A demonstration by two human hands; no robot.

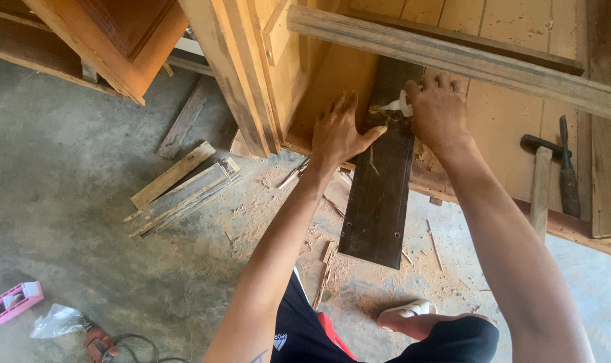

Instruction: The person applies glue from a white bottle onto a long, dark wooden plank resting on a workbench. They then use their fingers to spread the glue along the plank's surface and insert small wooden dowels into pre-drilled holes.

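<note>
Dark plank (379, 181), frame centre, slopes from floor onto wooden door panel (500, 114). Left hand (339, 131) flat, fingers spread, steadying plank. Right hand (438, 107) fingers clamped on white glue tube (397, 105) (nozzle at plank top). Hammer (539, 178) right.

Arms: both bare from shoulder to wrist, no sleeves, no watch or bands seen.
Left hand (337, 131): bare, no glove, no ring visible.
Right hand (438, 111): bare, no glove.
Left forearm marking: dark tattoo edge near the frame bottom, form unclear.
Shorts (305, 329): black, red side panel, small white print.
Footwear (406, 310): pale sandal, one foot.
</note>
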